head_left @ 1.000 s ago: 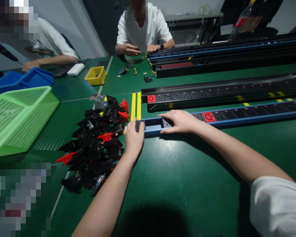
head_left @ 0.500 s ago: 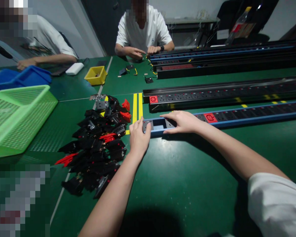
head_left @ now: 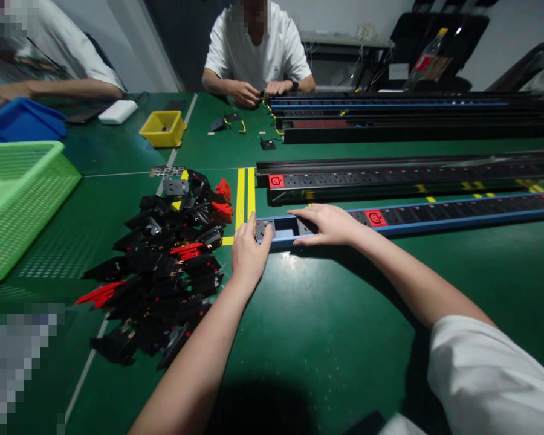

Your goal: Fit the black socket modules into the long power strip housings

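A long blue strip (head_left: 403, 228) lined with black sockets and a red one (head_left: 375, 218) runs from the middle to the right. My left hand (head_left: 249, 246) grips its left end, thumb on the end black socket (head_left: 265, 229). My right hand (head_left: 329, 225) is closed around the strip a little further right, fingers over another black socket (head_left: 305, 226). Between the hands an open gap (head_left: 285, 228) shows in the strip. Left of my left hand lies a heap of black socket pieces (head_left: 163, 266), with several red ones among them.
Behind lies a black strip (head_left: 335, 178) with sockets; more strips (head_left: 367, 130) lie further back. Green (head_left: 22, 205), blue (head_left: 22, 130) and yellow (head_left: 163, 128) containers stand at the left. Two people work across the green table (head_left: 299, 362). Yellow tape (head_left: 240, 202) marks it near the strip's end.
The view has shifted, so the table's things appear further left. Both my hands keep their places on the blue strip. The hands of the person opposite have moved slightly.
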The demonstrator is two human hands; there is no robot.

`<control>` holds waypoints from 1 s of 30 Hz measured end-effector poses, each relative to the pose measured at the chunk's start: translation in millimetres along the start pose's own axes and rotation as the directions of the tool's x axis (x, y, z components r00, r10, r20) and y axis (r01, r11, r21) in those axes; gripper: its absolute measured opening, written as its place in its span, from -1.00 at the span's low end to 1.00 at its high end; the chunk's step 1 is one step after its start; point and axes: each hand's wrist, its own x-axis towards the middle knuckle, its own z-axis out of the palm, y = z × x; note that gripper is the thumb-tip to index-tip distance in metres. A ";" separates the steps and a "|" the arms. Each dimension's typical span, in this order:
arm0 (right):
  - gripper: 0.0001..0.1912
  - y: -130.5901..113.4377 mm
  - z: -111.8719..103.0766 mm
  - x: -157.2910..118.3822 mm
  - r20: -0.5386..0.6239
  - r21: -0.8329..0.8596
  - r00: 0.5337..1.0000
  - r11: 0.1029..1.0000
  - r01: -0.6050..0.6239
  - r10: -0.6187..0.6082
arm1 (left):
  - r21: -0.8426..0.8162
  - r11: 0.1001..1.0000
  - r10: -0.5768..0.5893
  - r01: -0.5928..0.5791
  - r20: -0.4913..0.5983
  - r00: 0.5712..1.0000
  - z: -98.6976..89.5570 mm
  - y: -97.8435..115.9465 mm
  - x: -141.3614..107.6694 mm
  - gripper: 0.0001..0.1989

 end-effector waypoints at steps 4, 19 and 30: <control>-0.12 1.5 3.0 -1.6 -0.019 -0.018 1.000 1.000 0.016 -0.016 | -0.060 0.996 -0.065 0.064 -0.016 0.998 1.0 1.4 -1.3 -0.41; 0.04 2.8 4.8 -5.7 -0.081 0.011 0.968 0.971 0.237 -0.236 | -0.078 0.994 -0.072 0.071 -0.003 0.997 -2.3 2.4 -1.6 -0.62; 0.11 1.2 1.4 -4.3 -0.084 0.051 0.958 0.958 0.281 -0.276 | -0.324 0.945 -0.017 0.040 0.073 0.997 2.3 -0.9 -0.1 -0.60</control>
